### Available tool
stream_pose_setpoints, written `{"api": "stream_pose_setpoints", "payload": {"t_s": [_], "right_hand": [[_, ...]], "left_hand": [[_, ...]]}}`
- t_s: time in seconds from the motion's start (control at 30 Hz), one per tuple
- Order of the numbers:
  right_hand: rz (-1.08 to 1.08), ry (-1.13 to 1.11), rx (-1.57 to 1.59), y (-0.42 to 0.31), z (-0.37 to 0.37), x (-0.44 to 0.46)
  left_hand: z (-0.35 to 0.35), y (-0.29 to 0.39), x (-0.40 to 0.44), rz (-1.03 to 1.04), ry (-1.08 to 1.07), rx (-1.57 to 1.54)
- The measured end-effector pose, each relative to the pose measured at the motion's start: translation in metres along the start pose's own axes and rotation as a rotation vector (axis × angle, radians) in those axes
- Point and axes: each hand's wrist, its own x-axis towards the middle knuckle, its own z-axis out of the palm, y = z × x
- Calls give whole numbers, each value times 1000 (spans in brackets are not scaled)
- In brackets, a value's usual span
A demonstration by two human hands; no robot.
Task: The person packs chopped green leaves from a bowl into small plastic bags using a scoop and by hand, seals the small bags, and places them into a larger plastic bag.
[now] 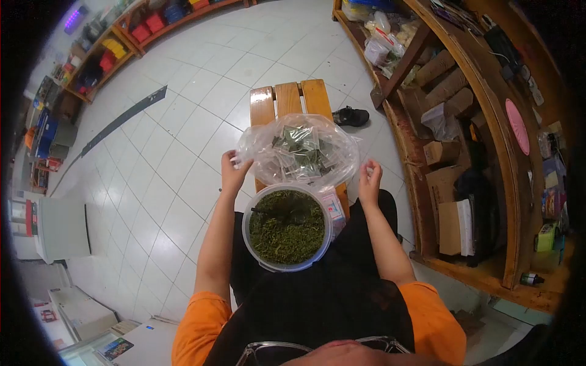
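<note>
A clear plastic bag [299,149] holding several small packets with green contents lies on a slatted wooden bench. At the bag's left edge, the fingers of my left hand [234,174] are bent around its plastic. Just off the bag's right side is my right hand [370,182], raised, its fingers loosely curled and apart, with nothing seen in them. A round translucent tub [244,229] full of loose green plant material sits between my forearms, close to my lap. Something dark rests inside the tub at its upper left. Beside the tub's right rim is a printed packet [333,207].
The wooden bench [262,105] stands on white floor tiles. A black shoe [351,116] lies right of it. Wooden shelving [406,177] with boxes and bags runs along the right. Shelves with red and yellow bins [113,47] stand at the far left, and a white cabinet [64,229] nearer.
</note>
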Motion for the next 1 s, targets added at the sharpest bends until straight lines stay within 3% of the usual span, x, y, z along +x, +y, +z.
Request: {"api": "stream_pose_setpoints", "payload": {"t_s": [0.03,0.1,0.17,0.2,0.27,0.3,0.37,0.47,0.57,0.7,0.83,1.0], "right_hand": [[4,4,-2,0,-10,-7],[296,-574,-273,-1,-31,-22],[307,-1002,-368,-3,-40,-39],[305,-997,-367,-9,-42,-46],[-70,-1028,-563,-27,-45,-61],[-69,-1028,-559,-38,-47,-67],[-330,-974,-784,-53,-50,-78],[-457,-1048,-525,-35,-48,-85],[-400,-973,-349,-21,-39,-89],[-280,-998,-445,-13,-39,-92],[-171,-1190,-477,-21,-46,-86],[-163,-1281,-669,-31,-44,-92]], "left_hand": [[-5,-3,-11,-28,24,-67],[-19,-8,-39,-61,19,-117],[-29,-9,-71,-90,20,-170],[-36,-8,-88,-149,-1,-191],[-49,2,-118,-206,-22,-209],[-55,14,-133,-264,-22,-280],[-61,21,-158,-320,-22,-347],[-64,31,-182,-27,153,-287],[-72,66,-197,63,164,-276],[-66,71,-202,106,110,-280],[-39,61,-209,44,52,-97],[-20,38,-213,219,73,120]]}}
